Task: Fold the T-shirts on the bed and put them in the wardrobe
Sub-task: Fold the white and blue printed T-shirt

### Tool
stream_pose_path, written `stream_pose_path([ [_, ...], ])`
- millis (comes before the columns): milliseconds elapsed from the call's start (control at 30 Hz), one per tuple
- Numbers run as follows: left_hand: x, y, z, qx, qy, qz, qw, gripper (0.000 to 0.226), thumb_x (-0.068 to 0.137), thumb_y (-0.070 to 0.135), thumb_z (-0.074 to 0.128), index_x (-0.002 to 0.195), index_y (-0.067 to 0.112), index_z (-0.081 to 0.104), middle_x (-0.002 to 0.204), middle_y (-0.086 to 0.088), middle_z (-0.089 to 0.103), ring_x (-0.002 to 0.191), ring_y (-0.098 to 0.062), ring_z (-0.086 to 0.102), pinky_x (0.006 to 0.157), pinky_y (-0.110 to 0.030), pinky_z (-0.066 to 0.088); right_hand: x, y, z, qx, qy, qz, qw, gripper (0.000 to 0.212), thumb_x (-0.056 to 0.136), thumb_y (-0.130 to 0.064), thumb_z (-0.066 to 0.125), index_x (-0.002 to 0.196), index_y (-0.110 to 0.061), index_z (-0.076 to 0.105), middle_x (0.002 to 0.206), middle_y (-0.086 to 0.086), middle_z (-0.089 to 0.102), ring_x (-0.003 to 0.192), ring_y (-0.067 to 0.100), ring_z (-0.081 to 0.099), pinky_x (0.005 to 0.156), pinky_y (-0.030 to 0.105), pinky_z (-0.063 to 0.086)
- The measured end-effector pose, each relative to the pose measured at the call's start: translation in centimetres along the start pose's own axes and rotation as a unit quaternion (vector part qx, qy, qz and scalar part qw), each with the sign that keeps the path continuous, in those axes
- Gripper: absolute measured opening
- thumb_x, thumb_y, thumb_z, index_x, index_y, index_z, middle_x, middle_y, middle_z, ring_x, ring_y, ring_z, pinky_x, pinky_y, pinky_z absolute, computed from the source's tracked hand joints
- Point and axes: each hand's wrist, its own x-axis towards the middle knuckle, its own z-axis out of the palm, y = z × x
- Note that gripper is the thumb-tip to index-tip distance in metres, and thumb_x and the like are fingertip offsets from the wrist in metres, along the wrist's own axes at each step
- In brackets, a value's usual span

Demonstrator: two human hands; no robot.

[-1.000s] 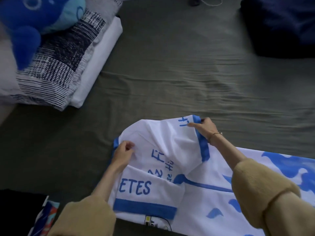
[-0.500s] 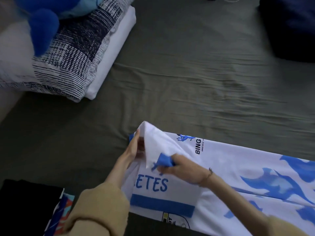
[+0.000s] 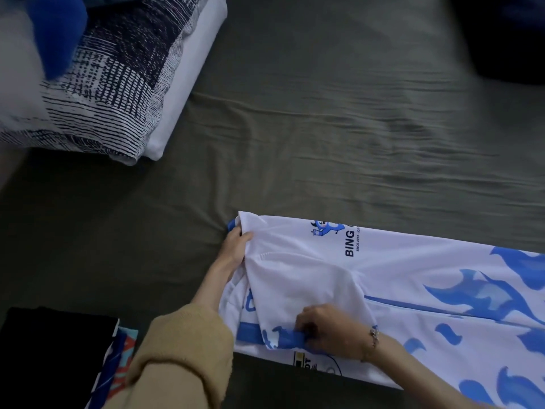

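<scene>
Nearest me, the right hand point(image 3: 327, 332) pinches the blue-banded sleeve hem point(image 3: 284, 339) down across the white T-shirt point(image 3: 413, 278). Just beyond, the left hand point(image 3: 234, 246) grips the shoulder corner. If either grip loosens, I'd guess the slick fabric slides and the fold opens — crooked edges. The shirt lies along the bed's point(image 3: 324, 128) near edge, long axis sideways, neck end toward the patterned pillow point(image 3: 112, 93) further off.

One white-and-blue T-shirt point(image 3: 427, 278) on the bed sheet point(image 3: 324, 128). Two hands on that T-shirt: left hand point(image 3: 234, 249), right hand point(image 3: 330, 332). Two stacked pillows point(image 3: 118, 93) beyond the T-shirt, leftward. One bracelet point(image 3: 374, 338). One folded dark garment point(image 3: 53, 358) left of the T-shirt.
</scene>
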Motion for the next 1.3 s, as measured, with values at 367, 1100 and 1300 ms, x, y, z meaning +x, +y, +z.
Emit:
stream_pose_path([
  [367,0.5,-1.2,-0.1,0.029,0.009,0.022,0.999,0.037,0.099,0.004,0.037,0.135,0.004,0.047,0.128,-0.011,0.055,0.108,-0.019,0.053,0.091,-0.028,0.042,4.1,-0.7,-4.9,0.031,0.12,-0.024,0.992,0.018,0.099,-0.014,0.044,0.112,-0.011,0.057,0.084,0.009,0.06,0.071,0.022,0.053,0.068,0.026,0.036],
  [1100,-0.7,-1.5,0.1,0.088,-0.037,0.087,0.992,0.093,0.052,0.025,0.093,0.128,0.024,0.039,0.116,0.013,0.055,0.105,-0.006,0.056,0.088,-0.024,0.047,2.0,3.7,-6.4,-0.188,0.199,0.261,0.926,0.042,0.077,-0.06,0.055,0.084,-0.019,0.058,0.088,-0.006,0.059,0.09,0.018,0.052,0.077,0.033,0.032],
  [1300,-0.1,-2.1,0.5,0.094,-0.013,0.107,0.99,0.095,0.061,0.021,0.089,0.139,0.019,0.034,0.124,0.009,0.053,0.113,-0.011,0.052,0.093,-0.024,0.041,-0.3,4.7,-7.4,0.043,0.104,0.238,0.965,0.04,0.075,-0.032,0.076,0.09,-0.019,0.042,0.075,-0.004,0.046,0.072,0.02,0.043,0.059,0.021,0.033],
])
